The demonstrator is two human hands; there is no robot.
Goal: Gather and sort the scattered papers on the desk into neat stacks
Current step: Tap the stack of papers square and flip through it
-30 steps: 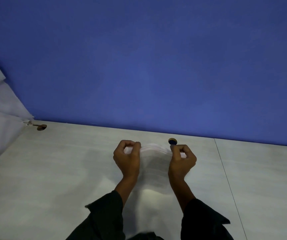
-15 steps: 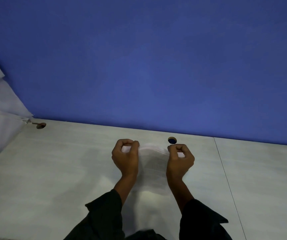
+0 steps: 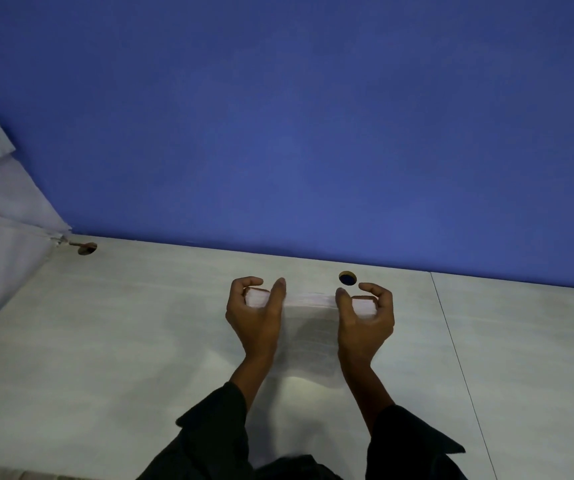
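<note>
- The papers (image 3: pixel 308 327), 1 stack, stand on edge on the desk (image 3: pixel 105 341), the top edge blurred.
- The left hand (image 3: pixel 256 315) curls round the stack's left end, thumb in front.
- The right hand (image 3: pixel 365 317) curls round its right end.
- A round hole (image 3: pixel 347 278) sits in the desk just behind the right hand, near the blue wall (image 3: pixel 296 116).
- Dark sleeves (image 3: pixel 216 441) cover both forearms.

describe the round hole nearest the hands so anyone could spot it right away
Follow the blue wall down to the desk. The hole lies just beyond the right hand holding the papers. It is dark blue inside, whereas the other hole is far left.
</note>
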